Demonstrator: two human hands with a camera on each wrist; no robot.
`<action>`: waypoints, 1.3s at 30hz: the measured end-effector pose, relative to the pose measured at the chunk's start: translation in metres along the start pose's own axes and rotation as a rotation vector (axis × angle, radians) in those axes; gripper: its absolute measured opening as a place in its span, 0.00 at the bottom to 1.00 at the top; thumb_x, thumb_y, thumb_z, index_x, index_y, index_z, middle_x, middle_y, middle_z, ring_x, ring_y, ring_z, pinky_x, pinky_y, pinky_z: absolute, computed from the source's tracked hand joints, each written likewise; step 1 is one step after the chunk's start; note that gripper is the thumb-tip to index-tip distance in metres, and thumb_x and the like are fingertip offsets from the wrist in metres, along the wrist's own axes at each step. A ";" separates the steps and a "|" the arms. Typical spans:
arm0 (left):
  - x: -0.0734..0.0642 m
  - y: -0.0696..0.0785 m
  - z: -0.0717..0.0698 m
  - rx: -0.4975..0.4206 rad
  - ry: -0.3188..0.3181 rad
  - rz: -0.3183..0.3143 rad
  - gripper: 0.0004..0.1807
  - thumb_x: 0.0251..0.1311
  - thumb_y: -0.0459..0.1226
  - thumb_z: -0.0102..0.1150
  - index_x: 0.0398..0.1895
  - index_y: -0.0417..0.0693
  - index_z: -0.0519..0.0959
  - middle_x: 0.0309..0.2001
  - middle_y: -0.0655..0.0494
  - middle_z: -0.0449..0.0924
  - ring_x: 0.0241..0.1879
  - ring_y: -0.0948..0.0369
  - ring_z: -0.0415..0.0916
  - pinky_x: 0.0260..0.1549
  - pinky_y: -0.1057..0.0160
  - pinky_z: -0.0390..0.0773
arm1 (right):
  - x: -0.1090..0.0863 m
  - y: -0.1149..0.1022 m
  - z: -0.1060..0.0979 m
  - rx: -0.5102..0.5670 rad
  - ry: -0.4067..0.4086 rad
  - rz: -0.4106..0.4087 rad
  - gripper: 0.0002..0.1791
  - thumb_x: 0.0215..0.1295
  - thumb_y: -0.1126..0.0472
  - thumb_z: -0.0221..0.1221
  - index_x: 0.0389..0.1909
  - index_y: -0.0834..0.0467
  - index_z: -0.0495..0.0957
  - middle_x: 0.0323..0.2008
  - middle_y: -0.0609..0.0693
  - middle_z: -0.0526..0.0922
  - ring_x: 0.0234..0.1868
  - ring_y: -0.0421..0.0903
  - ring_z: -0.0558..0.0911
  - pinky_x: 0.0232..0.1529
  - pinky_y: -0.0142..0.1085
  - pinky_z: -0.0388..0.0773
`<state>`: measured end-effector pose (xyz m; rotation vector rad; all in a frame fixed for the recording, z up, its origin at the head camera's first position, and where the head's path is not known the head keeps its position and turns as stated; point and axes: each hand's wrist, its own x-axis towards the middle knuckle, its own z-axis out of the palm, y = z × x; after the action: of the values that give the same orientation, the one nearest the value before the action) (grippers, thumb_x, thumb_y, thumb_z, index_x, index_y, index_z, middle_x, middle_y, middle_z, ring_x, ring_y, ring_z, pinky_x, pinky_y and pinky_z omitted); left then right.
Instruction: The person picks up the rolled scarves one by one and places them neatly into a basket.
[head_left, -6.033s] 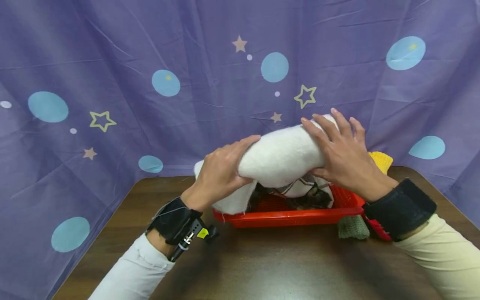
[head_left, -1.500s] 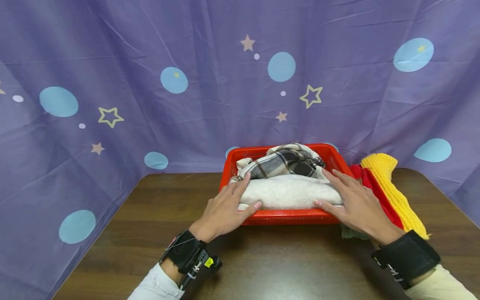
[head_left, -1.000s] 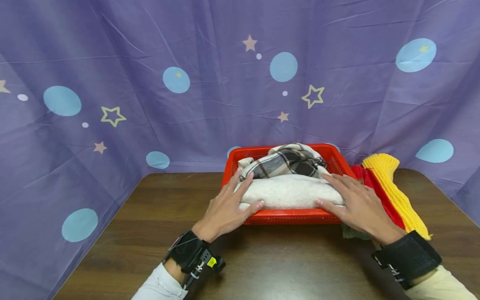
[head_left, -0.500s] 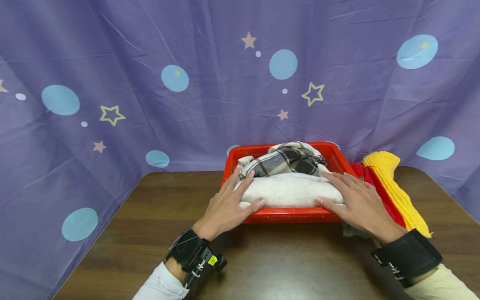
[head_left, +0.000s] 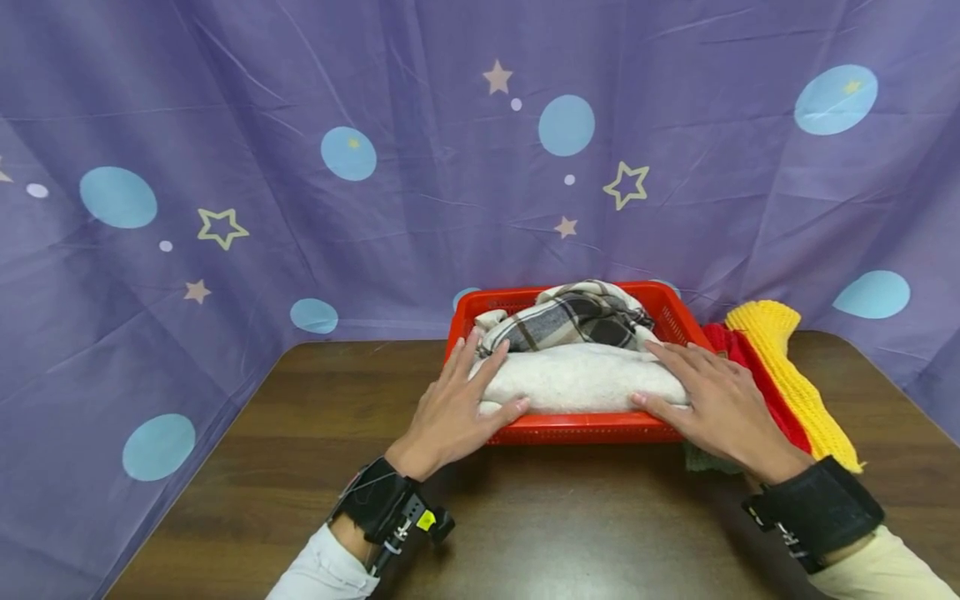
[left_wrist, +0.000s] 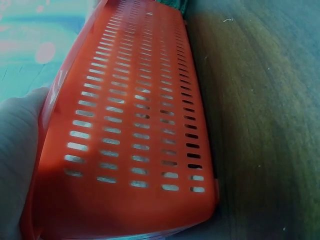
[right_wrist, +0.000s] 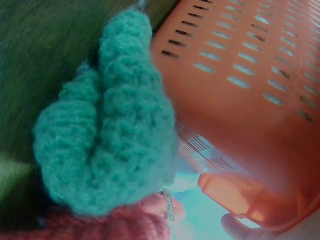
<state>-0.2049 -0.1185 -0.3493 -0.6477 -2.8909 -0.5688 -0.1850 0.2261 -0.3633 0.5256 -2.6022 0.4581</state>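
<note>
A red plastic basket [head_left: 581, 429] with slotted walls holds a thick, folded white fleecy cloth [head_left: 581, 379] along its front. Behind that lies a crumpled plaid cloth [head_left: 551, 325]. My left hand [head_left: 446, 421] rests at the front left corner, its fingers spread over the cloth's left end and the thumb along the front rim. At the other end, my right hand [head_left: 716, 408] lies the same way, fingers extended and thumb on the white cloth. In the left wrist view, the basket's front wall [left_wrist: 130, 115] stands on the table, with part of my left hand [left_wrist: 17, 165] at its rim.
Right of the basket lie a yellow knitted piece [head_left: 795, 383] and a red one [head_left: 761, 375]. A grey-green knitted piece [head_left: 708, 460], looking teal in the right wrist view, touches the basket's front right corner. The brown wooden table [head_left: 570, 517] meets a purple patterned curtain [head_left: 420, 233].
Six seconds ago both hands held the white cloth raised over the basket; now it lies inside in front of the plaid cloth. Over the last second the hands have stayed nearly still.
</note>
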 end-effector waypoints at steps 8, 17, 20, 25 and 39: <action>0.001 0.001 0.001 0.034 0.016 0.007 0.41 0.64 0.70 0.46 0.78 0.70 0.60 0.68 0.51 0.69 0.65 0.49 0.68 0.49 0.35 0.75 | 0.000 0.000 -0.001 -0.001 0.002 -0.008 0.43 0.61 0.37 0.64 0.74 0.50 0.67 0.65 0.60 0.75 0.65 0.65 0.72 0.58 0.68 0.64; 0.001 0.000 0.001 0.003 0.011 0.002 0.45 0.63 0.71 0.45 0.80 0.74 0.47 0.82 0.60 0.36 0.80 0.50 0.39 0.62 0.29 0.60 | 0.001 -0.001 -0.004 0.006 -0.032 0.024 0.45 0.61 0.35 0.63 0.75 0.50 0.65 0.66 0.62 0.74 0.66 0.66 0.69 0.59 0.70 0.61; 0.000 0.001 0.001 0.008 0.017 0.003 0.44 0.62 0.72 0.45 0.80 0.74 0.52 0.79 0.54 0.52 0.76 0.48 0.53 0.53 0.30 0.71 | 0.001 -0.001 -0.005 0.009 -0.040 0.029 0.44 0.61 0.35 0.63 0.75 0.50 0.65 0.66 0.62 0.74 0.66 0.66 0.69 0.59 0.70 0.60; 0.001 0.001 0.002 0.060 0.053 0.024 0.39 0.64 0.69 0.47 0.76 0.69 0.64 0.63 0.52 0.72 0.57 0.51 0.71 0.42 0.40 0.79 | 0.001 -0.002 -0.004 0.002 -0.042 0.034 0.45 0.61 0.35 0.63 0.76 0.50 0.64 0.68 0.63 0.71 0.68 0.68 0.66 0.60 0.71 0.59; 0.001 0.001 0.005 0.090 0.093 0.047 0.37 0.65 0.67 0.48 0.75 0.67 0.65 0.60 0.53 0.73 0.54 0.53 0.72 0.40 0.45 0.79 | 0.001 -0.001 -0.006 0.051 -0.138 0.137 0.53 0.62 0.30 0.58 0.82 0.41 0.43 0.75 0.61 0.62 0.56 0.67 0.77 0.40 0.62 0.78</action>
<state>-0.2058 -0.1157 -0.3532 -0.6565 -2.7887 -0.4474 -0.1829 0.2270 -0.3571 0.4099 -2.7777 0.5516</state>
